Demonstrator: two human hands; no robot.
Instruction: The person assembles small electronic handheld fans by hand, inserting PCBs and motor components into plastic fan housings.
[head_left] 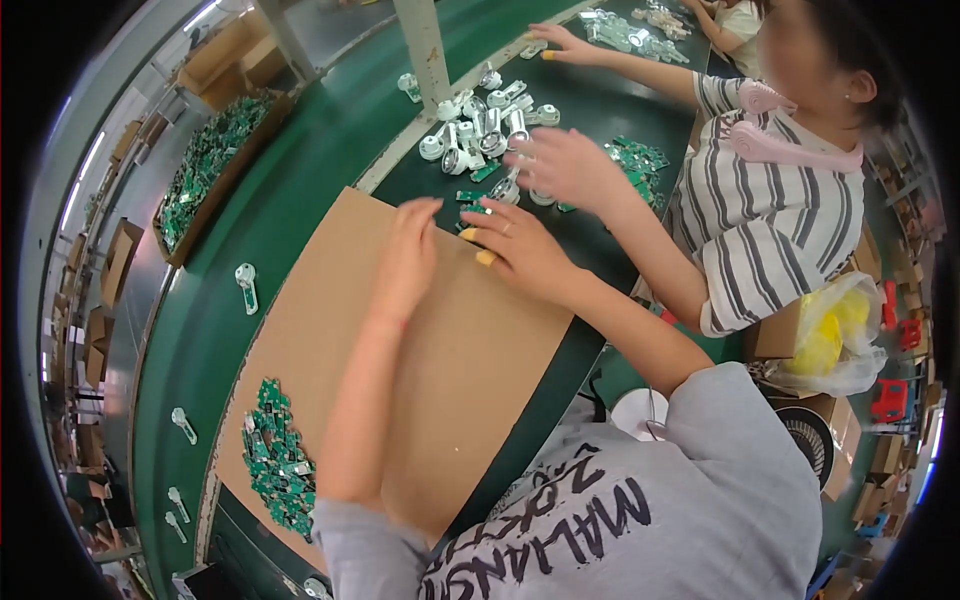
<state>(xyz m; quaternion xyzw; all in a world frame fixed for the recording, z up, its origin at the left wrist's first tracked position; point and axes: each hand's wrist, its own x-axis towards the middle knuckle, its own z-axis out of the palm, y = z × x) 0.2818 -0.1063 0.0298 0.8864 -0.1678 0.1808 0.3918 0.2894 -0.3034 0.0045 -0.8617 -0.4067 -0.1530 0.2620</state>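
Head view, open carton (pixel 227 182), green circuit boards (pixel 212 160)

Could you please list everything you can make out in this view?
Cardboard: one sheet, brown, under the forearms
Board pile: one, green, on cardboard's lower left
Other boards: many, green, by the striped-shirted co-worker
White devices: many, white, clustered beyond cardboard; at least five more along the belt
Belt: one, green, left
Carton: one, brown, upper left, full of green boards
Post: one, pale, top
Clear parts: several, transparent, top
Co-workers: two, upper right
Bag: one, clear with yellow contents, right
Left hand: one, bare, above cardboard's far edge
Right hand: one, two yellow-covered fingertips, beside it
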